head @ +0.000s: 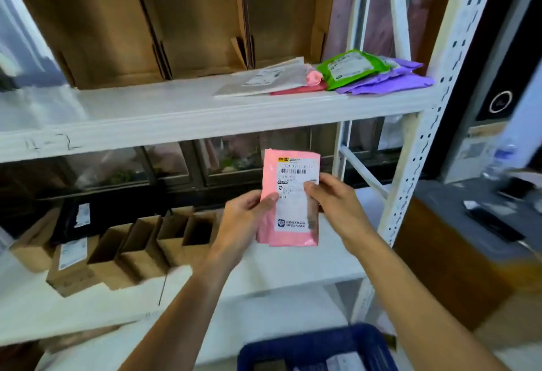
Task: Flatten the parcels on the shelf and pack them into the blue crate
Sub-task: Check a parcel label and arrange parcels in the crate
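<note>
Parcel of pink film (pixel 289 197), held upright in mid-air in front of the shelf's (pixel 176 106) front edge, with the blue crate (pixel 316 347) well below it. Left hand (pixel 246 212) pinching the left long edge, thumb across the front. Right hand (pixel 331 197) gripping the right long edge, thumb on the white label.

Looks light and thin: soft plastic, crinkled, limp at the lower corners. Probably slippery on the bare film, less so on the paper label. Cannot tell what sits inside, but nothing stiff shows through.

Best taken by both long edges at mid-height, as here, then pressed with flat palms from the middle outward to drive the air out. Likely to fold over if held by one corner, and to slide out of a loose pinch.

Not yet flattened, at the right end of the shelf near the corner post: green parcel (pixel 352 67), purple parcels (pixel 387 80) and grey parcel (pixel 272 80), overlapping in a loose pile.
</note>
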### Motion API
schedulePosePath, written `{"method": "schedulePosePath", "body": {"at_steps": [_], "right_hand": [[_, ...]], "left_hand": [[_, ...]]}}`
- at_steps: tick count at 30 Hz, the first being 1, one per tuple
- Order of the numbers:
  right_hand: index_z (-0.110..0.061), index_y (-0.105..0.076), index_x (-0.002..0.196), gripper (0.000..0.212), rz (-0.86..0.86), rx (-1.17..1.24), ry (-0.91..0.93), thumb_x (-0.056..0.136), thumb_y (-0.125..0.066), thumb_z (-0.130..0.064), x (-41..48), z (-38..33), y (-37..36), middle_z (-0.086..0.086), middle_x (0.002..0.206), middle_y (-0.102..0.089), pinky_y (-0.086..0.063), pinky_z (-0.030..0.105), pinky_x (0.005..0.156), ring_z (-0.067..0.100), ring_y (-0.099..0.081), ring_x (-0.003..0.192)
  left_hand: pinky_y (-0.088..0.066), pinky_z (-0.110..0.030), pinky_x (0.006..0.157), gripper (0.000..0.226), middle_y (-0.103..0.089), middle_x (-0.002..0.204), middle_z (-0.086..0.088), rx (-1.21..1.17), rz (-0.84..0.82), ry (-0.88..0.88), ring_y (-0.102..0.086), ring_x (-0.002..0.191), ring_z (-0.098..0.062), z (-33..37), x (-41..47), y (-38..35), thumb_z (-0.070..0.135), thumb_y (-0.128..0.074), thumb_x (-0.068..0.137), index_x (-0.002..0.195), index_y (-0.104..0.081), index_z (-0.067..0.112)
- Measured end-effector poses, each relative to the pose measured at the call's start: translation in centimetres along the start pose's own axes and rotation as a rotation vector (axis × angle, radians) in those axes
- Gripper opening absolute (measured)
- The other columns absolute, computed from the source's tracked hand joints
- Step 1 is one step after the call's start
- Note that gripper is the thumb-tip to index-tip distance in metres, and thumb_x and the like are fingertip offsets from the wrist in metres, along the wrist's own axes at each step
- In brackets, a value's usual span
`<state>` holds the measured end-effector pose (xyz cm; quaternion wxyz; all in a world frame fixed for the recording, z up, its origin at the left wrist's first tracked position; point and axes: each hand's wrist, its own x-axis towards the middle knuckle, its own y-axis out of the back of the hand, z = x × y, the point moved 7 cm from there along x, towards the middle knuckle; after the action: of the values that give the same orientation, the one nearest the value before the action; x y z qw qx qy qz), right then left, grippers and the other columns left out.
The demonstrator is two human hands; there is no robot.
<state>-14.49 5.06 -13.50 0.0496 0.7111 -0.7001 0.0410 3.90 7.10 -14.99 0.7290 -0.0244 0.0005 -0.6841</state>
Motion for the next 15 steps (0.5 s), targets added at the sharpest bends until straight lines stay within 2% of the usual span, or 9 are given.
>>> {"method": "schedulePosePath", "body": {"at_steps": [4, 7, 9, 12, 15], "right_hand": [[-0.021, -0.071, 0.106, 0.013, 0.037, -0.097, -0.076, 0.097, -0.061, -0.024, -1.2, 4.9, 2.9, -0.003, 0.098, -0.076, -0.056, 0.032, 0.087, 0.015, -0.072, 0.093], [-0.025, -0.07, 0.108, 0.014, 0.038, -0.12, -0.157, 0.097, -0.061, -0.026, -2.4, 9.1, 4.7, 0.0, 0.1, -0.076, -0.055, 0.037, 0.092, 0.018, -0.072, 0.096], [-0.025, -0.07, 0.11, 0.016, 0.045, -0.111, -0.228, 0.099, -0.059, -0.022, -3.3, 12.1, 5.8, 0.0, 0.102, -0.076, -0.057, 0.033, 0.089, 0.019, -0.072, 0.097], [-0.026, -0.07, 0.112, 0.02, 0.054, -0.098, -0.354, 0.098, -0.059, -0.016, -4.9, 16.4, 7.5, -0.009, 0.104, -0.076, -0.055, 0.026, 0.086, 0.009, -0.072, 0.095], [-0.026, -0.072, 0.105, 0.019, 0.032, -0.15, -0.473, 0.096, -0.06, -0.015, -6.7, 21.1, 9.2, -0.016, 0.099, -0.076, -0.052, 0.034, 0.098, 0.008, -0.071, 0.098]], "left_hand": [[-0.055, -0.042, 0.092, 0.012, -0.078, 0.101, -0.006, 0.047, -0.028, 0.074, -0.073, 0.094, -0.023, -5.6, 0.0, -2.1, 0.015, -0.071, 0.091, 0.1, -0.075, 0.009], [-0.052, -0.04, 0.076, 0.011, -0.077, 0.092, -0.012, 0.065, -0.054, 0.13, -0.068, 0.078, -0.023, -10.1, -0.4, -3.6, 0.015, -0.07, 0.092, 0.093, -0.072, 0.004], [-0.048, -0.037, 0.069, 0.015, -0.074, 0.081, -0.013, 0.07, -0.067, 0.178, -0.064, 0.07, -0.024, -13.2, -0.7, -4.5, 0.015, -0.069, 0.093, 0.091, -0.069, 0.0], [-0.052, -0.035, 0.075, 0.015, -0.077, 0.1, -0.004, 0.056, -0.083, 0.281, -0.071, 0.088, -0.023, -18.1, -1.4, -6.2, 0.018, -0.068, 0.094, 0.103, -0.072, 0.007], [-0.055, -0.032, 0.077, 0.014, -0.077, 0.105, 0.001, 0.026, -0.078, 0.375, -0.073, 0.096, -0.02, -22.4, -2.2, -7.8, 0.019, -0.066, 0.096, 0.107, -0.071, 0.013]]}}
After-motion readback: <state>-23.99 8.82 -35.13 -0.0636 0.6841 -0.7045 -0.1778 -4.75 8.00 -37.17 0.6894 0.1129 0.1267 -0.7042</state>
